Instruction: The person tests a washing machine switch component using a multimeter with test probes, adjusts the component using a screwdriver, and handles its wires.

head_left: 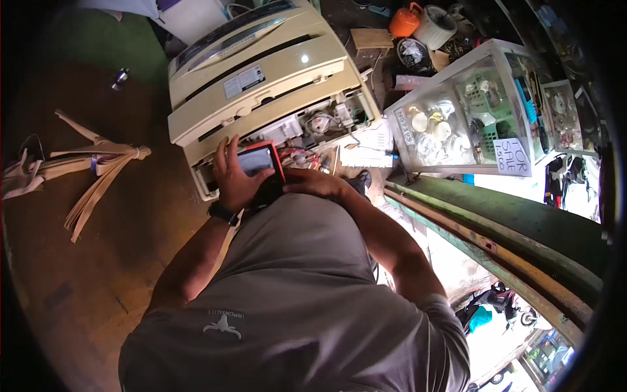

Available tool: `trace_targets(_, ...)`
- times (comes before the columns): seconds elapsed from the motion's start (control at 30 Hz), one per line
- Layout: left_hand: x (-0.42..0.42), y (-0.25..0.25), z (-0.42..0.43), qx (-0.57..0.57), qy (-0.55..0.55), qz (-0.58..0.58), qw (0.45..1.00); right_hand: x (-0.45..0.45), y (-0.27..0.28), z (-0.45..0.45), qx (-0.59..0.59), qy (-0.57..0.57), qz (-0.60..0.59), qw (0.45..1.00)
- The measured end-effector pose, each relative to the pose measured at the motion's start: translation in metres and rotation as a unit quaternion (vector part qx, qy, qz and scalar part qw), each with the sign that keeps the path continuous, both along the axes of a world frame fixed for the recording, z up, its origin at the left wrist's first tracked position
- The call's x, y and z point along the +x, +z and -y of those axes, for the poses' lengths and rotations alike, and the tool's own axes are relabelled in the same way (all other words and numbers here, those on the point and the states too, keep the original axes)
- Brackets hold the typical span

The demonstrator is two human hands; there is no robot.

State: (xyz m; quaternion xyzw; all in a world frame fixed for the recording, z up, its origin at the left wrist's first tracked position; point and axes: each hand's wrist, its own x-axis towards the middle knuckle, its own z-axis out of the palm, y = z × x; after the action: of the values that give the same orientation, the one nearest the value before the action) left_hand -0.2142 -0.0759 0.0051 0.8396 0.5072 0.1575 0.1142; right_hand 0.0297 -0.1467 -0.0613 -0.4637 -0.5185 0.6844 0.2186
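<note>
My left hand point(238, 176), with a dark watch on its wrist, grips a phone-like device point(259, 160) that has a lit screen and a red-orange edge. The thumb lies across the screen and the fingers reach along its far left side. At the lower right side of the device, my right hand point(320, 185) has its curled fingers against the edge; its fingertips are partly hidden. Just beyond both hands stands a cream washing machine point(281, 91), opened along its near side. Wires and inner parts point(320, 123) show in that opening.
On the left lies a bundle of tan straps point(108, 157) on a brown surface. At the right are a glass display case point(434, 124) with a "for sale" sign point(512, 157) and a green ledge point(496, 209). An orange container point(405, 21) stands behind.
</note>
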Motion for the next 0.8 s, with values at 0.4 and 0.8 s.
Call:
trace_targets(0.4,-0.018,0.053,-0.025,-0.274,0.168,0.479,0.817,0.000,0.065,-0.047,-0.072,-0.066,-0.239,0.966)
trace_targets(0.8,-0.049,0.017,-0.041,-0.192,0.239,0.636,0.709,-0.009,0.044,-0.026,0.484,-0.123,0.357,0.790)
